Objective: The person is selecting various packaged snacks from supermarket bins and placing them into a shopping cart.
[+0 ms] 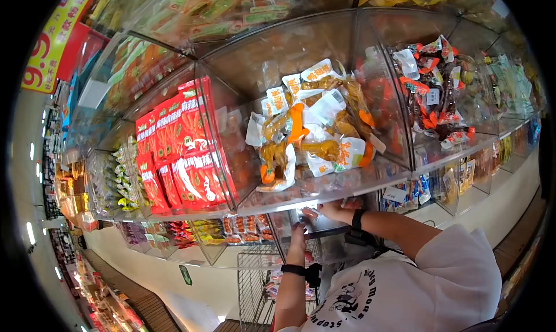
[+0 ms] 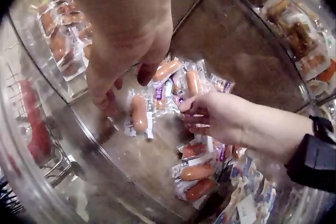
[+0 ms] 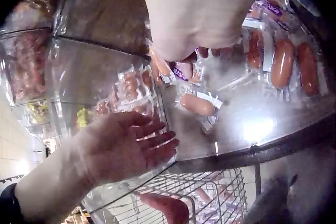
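In the head view, my left hand point(image 1: 298, 234) and right hand point(image 1: 335, 212) are inside a clear lower bin. Small wrapped sausages point(image 2: 139, 113) lie there, some with purple labels. My left hand point(image 3: 126, 148), its fingers slightly spread, is beside the bin's clear divider and holds nothing. My right hand point(image 2: 226, 119) has its fingers bent over the packets, thumb close to a purple-labelled sausage packet point(image 3: 181, 71); I cannot tell whether it grips that packet. One sausage packet point(image 3: 197, 105) lies apart, between the hands. More sausage packets point(image 2: 197, 172) lie nearer the right forearm.
The clear bin's front edge point(image 3: 236, 155) runs before the hands, with a wire shopping cart point(image 1: 255, 285) below. On the shelf above are red snack bags point(image 1: 179, 149) and packaged drumsticks point(image 1: 321, 149). Blue-and-white packets point(image 2: 247, 190) fill an adjoining bin.
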`<state>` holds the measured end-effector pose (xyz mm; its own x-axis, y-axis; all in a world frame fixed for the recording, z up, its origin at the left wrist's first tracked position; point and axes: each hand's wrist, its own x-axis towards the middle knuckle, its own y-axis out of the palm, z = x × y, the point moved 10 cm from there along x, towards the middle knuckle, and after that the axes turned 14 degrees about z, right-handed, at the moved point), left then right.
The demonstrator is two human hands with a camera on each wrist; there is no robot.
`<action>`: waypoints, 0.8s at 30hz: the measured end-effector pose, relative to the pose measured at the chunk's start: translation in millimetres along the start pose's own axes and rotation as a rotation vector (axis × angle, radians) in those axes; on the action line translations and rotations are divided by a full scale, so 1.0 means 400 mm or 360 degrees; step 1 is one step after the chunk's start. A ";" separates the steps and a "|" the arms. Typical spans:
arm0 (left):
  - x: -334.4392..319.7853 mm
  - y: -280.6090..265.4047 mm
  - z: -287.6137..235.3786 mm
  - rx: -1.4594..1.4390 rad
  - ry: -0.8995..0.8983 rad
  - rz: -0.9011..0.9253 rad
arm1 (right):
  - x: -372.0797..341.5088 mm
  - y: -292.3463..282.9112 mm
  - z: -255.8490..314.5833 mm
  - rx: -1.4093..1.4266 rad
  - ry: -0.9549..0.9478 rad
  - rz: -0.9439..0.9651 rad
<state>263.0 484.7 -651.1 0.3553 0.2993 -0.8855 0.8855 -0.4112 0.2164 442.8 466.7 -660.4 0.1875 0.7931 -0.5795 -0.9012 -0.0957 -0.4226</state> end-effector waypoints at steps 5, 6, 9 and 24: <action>0.027 0.013 -0.011 0.0165 -0.0025 -0.0025 | 0.040 0.023 -0.026 0.0039 0.0286 0.0068; 0.020 0.038 -0.025 0.0106 -0.0076 0.0000 | 0.038 0.023 -0.020 0.0029 0.0297 0.0075; 0.027 0.086 -0.039 -0.0002 -0.0064 0.0170 | 0.046 0.018 0.002 0.0008 0.0310 0.0073; 0.049 0.111 0.055 -0.0088 -0.0273 0.0389 | -0.110 -0.015 0.147 0.0450 0.0002 0.0824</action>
<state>302.8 453.2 -667.8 0.5081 0.0453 -0.8601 0.7966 -0.4044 0.4493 417.0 467.7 -591.5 -0.3045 0.6851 -0.6618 -0.9447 -0.3062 0.1177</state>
